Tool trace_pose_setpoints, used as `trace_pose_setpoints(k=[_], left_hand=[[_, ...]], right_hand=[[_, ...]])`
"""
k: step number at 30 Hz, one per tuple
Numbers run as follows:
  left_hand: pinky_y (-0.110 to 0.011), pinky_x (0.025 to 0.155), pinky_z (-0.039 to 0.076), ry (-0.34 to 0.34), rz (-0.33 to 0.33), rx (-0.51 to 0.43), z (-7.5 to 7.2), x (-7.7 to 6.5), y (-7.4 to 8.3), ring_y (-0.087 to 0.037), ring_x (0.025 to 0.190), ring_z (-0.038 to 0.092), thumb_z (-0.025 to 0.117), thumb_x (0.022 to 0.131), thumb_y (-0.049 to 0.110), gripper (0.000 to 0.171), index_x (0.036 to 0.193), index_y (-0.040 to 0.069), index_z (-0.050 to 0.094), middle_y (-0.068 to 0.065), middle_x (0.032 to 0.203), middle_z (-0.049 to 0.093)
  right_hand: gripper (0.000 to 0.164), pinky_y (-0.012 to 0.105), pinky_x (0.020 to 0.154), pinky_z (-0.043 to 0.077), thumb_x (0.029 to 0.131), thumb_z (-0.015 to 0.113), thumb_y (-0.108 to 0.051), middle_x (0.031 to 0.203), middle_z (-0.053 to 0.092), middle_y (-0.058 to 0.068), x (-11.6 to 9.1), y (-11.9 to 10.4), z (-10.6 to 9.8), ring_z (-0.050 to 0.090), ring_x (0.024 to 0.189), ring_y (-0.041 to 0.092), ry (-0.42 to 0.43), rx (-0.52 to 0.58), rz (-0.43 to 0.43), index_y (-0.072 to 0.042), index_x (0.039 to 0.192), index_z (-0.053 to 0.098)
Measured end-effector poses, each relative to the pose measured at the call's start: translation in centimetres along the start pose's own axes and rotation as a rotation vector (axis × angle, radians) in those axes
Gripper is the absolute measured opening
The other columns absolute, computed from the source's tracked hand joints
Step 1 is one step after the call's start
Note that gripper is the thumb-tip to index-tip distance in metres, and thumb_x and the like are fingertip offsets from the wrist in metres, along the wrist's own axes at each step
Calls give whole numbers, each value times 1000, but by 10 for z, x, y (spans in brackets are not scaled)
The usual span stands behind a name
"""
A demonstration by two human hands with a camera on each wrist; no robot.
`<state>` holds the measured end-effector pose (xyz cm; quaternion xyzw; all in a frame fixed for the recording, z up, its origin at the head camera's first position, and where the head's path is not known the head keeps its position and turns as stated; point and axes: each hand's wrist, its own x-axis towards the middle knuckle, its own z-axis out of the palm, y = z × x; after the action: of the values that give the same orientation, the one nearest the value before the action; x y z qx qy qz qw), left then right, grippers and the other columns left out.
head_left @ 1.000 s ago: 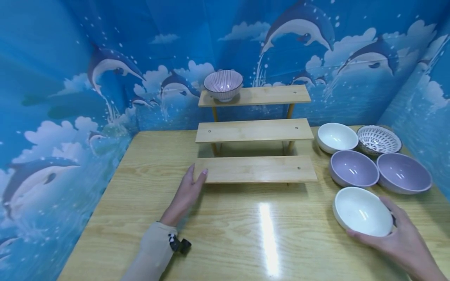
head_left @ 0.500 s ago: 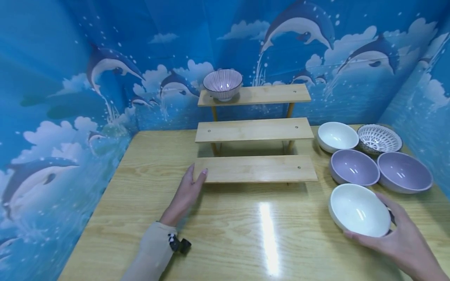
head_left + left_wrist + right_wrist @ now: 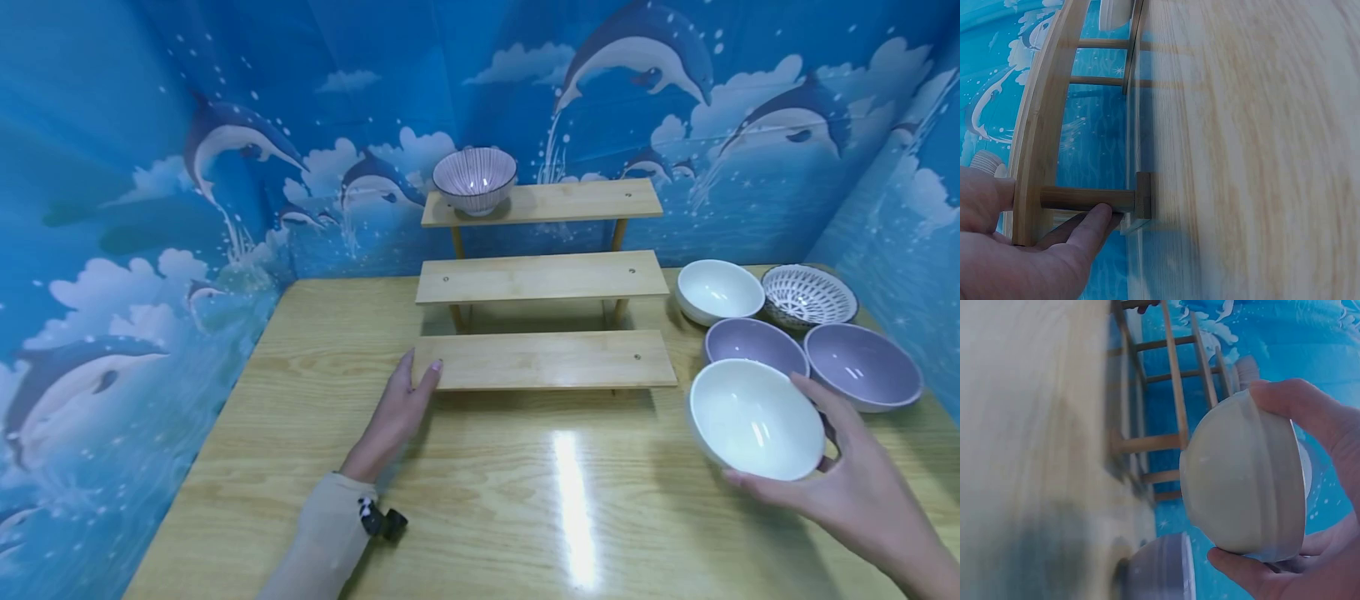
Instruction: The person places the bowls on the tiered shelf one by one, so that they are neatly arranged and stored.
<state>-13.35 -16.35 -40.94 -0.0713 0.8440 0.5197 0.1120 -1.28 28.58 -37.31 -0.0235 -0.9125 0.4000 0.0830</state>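
white bowl (image 3: pixel 756 419) has risen off the table (image 3: pixel 480 492) and shifted slightly leftward and away from the wearer since the frame half a second ago; the right hand (image 3: pixel 862 483) has travelled with it. left hand: no clear change of place.

right hand: thumb and fingers curved part-way, spread to the bowl's width, gripping it at the rim and side. bowl is tilted, its inside facing the head camera, with a shadow on the table below; in the head view it overlaps the front of the smaller lilac bowl (image 3: pixel 753 340).

left hand (image 3: pixel 393 412): grips the left end of the bottom board (image 3: pixel 547 362) of the three-tier wooden stand (image 3: pixel 540 277), thumb on top, fingers below; left wrist view shows one fingertip at the dowel.

striped bowl (image 3: pixel 476 181) sits upright on the top board, left end. right of stand: second white bowl (image 3: pixel 720 292), patterned bowl (image 3: pixel 810 296), larger lilac bowl (image 3: pixel 862 367), grouped closely.
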Motion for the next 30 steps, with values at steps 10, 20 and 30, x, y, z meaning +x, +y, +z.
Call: trace_pose_setpoints(k=[10, 20, 30], left_hand=[[-53, 125, 8, -3, -3, 1, -1, 1, -1, -34, 154, 6, 41, 105, 55, 83, 163, 6, 6, -16, 169, 6], [-54, 124, 8, -10, -13, 8, -1, 2, -3, -34, 154, 5, 41, 104, 59, 86, 163, 8, 5, -15, 169, 4], [-54, 124, 8, -14, -13, 1, -1, 2, -4, -35, 154, 5, 41, 104, 58, 86, 163, 7, 4, -15, 169, 4]], right_hand=[[126, 2, 66, 42, 56, 101, -12, 146, 40, 30, 36, -29, -2, 47, 115, 40, 18, 32, -121, -10, 160, 30], [125, -3, 68, 38, 63, 98, -15, 153, 31, 33, 71, -58, 0, 43, 123, 58, 10, 60, -107, -4, 161, 20], [121, 7, 66, 42, 69, 96, -28, 156, 33, 27, 104, -83, -4, 43, 124, 51, 16, 3, -78, -10, 162, 21]])
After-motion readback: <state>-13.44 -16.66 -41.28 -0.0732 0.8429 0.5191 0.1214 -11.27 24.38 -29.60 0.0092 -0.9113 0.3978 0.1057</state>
